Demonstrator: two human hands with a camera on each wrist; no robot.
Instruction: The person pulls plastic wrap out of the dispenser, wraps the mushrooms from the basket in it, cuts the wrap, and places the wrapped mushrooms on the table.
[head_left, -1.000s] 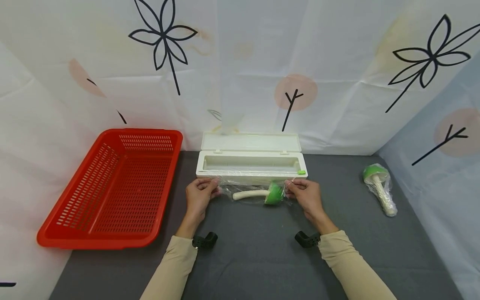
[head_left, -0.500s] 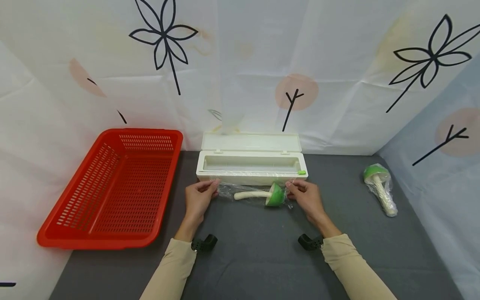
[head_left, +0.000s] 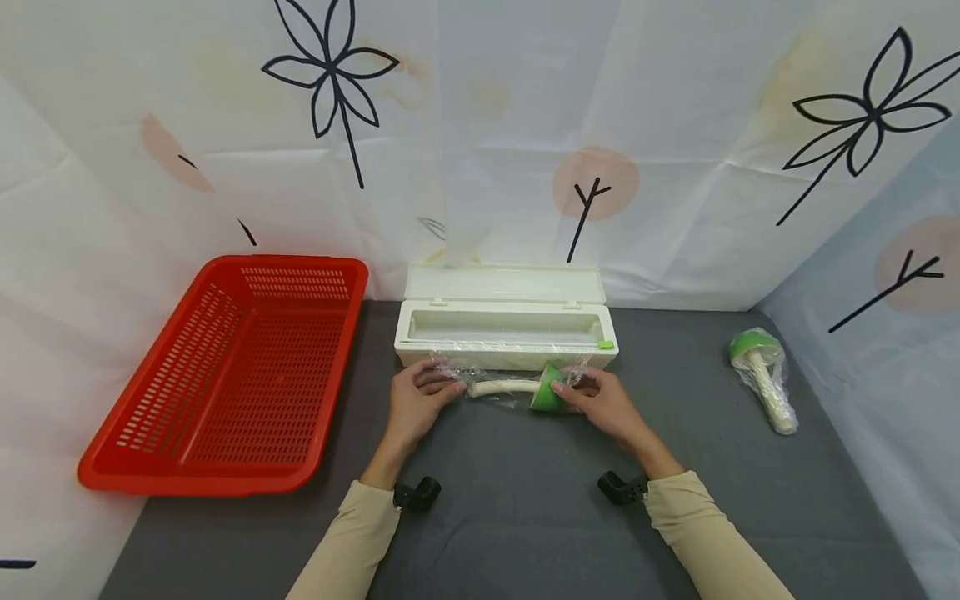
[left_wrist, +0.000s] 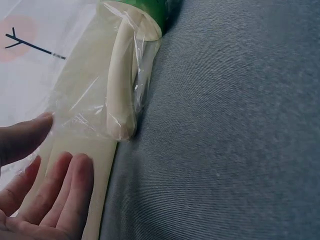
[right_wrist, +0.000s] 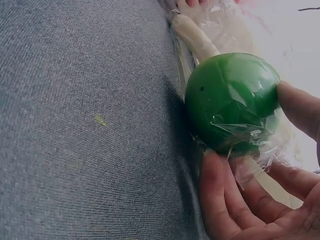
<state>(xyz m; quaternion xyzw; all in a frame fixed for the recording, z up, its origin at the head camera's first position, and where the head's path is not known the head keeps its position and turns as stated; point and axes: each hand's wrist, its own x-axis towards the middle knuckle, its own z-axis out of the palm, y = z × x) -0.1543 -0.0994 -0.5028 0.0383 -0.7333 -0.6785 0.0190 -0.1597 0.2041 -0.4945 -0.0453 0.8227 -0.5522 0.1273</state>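
A mushroom with a green cap and pale stem (head_left: 504,387) lies in clear plastic film (left_wrist: 82,95) before the white cling film dispenser (head_left: 510,360). My right hand (head_left: 603,404) holds its cap (right_wrist: 232,97), thumb on one side and curled fingers on the other, with crumpled film between. At the stem end is my left hand (head_left: 416,404). In the left wrist view its thumb (left_wrist: 30,135) and fingers (left_wrist: 75,190) stand apart by the film's edge; any contact with the film is hard to tell. The dispenser's lid (head_left: 504,284) is raised.
On the left stands a red slotted basket (head_left: 198,485). Another green-capped mushroom (head_left: 763,379), wrapped in film, lies at the right on the grey tabletop (head_left: 517,533). A printed white cloth (head_left: 480,100) hangs behind.
Both hands pinched the film's ends earlier. My left hand has moved right toward the stem and its fingers have parted. My right hand has moved inward onto the green cap.
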